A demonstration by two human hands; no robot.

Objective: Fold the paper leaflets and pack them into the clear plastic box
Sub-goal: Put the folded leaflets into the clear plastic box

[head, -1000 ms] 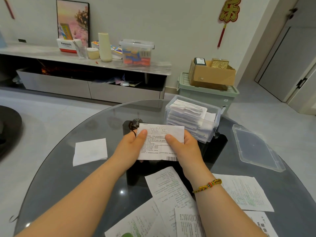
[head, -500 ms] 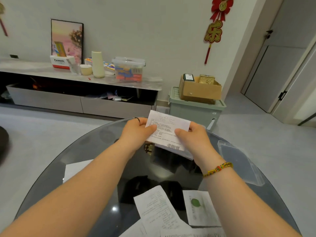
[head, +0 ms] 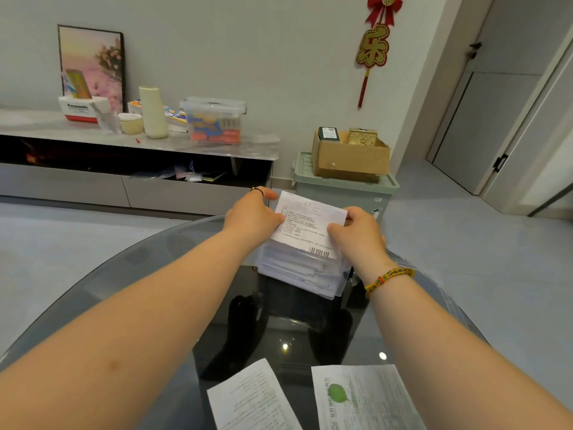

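Your left hand (head: 252, 217) and right hand (head: 356, 234) each pinched a side of the folded leaflet (head: 310, 226), fingers (head: 334, 228) curled onto it, over the clear box (head: 304, 273) beneath them on the bench (head: 291, 330).

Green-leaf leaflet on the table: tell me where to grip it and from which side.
The green-leaf leaflet lies flat and unfolded on the glass table. Grip its far left corner, probably from above with the right hand: that corner is clear of the neighbouring leaflet, and the near edge runs out of view.
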